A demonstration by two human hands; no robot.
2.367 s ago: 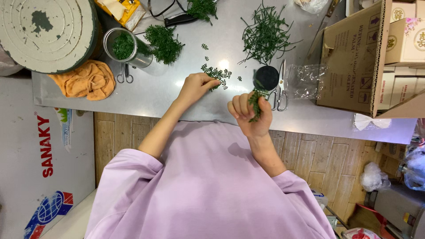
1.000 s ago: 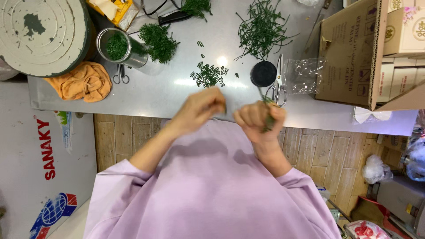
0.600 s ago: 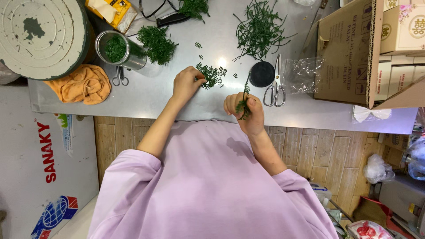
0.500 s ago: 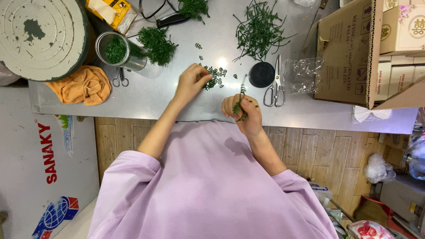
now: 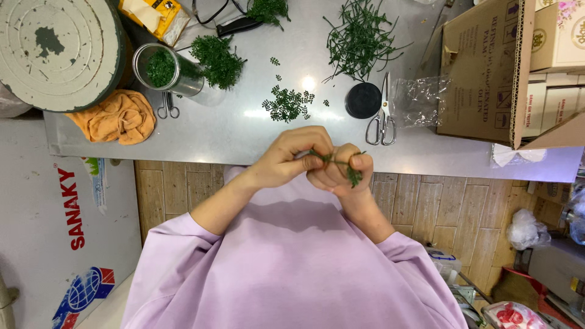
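Note:
Both hands meet just in front of the metal table's [image 5: 231, 131] near edge, above my purple sweater. My right hand [image 5: 341, 173] grips a thin green herb sprig [image 5: 345, 169], its leafy tip poking out beside the fingers. My left hand [image 5: 292, 155] pinches the same sprig's stem from the left. On the table beyond them lies a small pile of plucked green leaflets [image 5: 286, 103], with a round black lid [image 5: 362, 100] to its right.
Scissors [image 5: 382, 116] lie beside the lid; bare stems [image 5: 361, 39] are heaped behind. A clear jar [image 5: 164, 67] holding greens, more herb [image 5: 218, 60], small scissors [image 5: 167, 105], an orange cloth [image 5: 116, 117], a grey round block [image 5: 55, 49] and a cardboard box [image 5: 487, 67] surround them.
My left hand has come back from the pile of leaflets on the table to the sprig held by my right hand; both hands now sit together at the table edge.

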